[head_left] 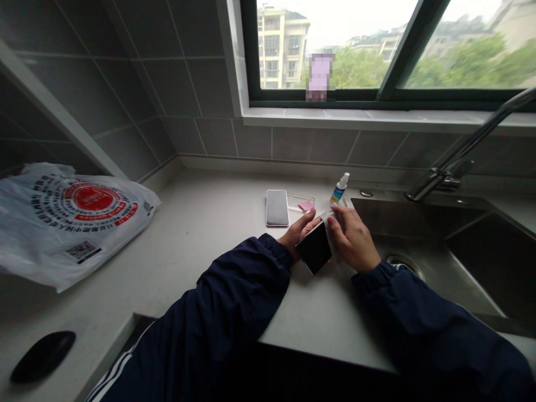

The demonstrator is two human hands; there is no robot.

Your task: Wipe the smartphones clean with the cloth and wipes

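Observation:
My left hand point(298, 230) is closed around a phone point(314, 249), whose black screen is tilted up toward me. Along the phone's right edge, my right hand point(355, 237) pinches a thin translucent sheet point(330, 216); whether it is film or a wipe I cannot tell. Just beyond my left hand, a second phone point(277, 207) with a pale frame lies flat on the counter. Beside it are a clear tray or case point(296, 197) and a small pink piece point(306, 206). A little spray bottle point(339, 188) with a white cap and blue-yellow label stands behind my right hand.
The white countertop point(218, 206) runs under a window. To the right are a steel sink point(402, 223) and a chrome faucet point(444, 176). A printed plastic bag point(75, 223) lies at the left, with a dark rounded object point(43, 356) nearer me.

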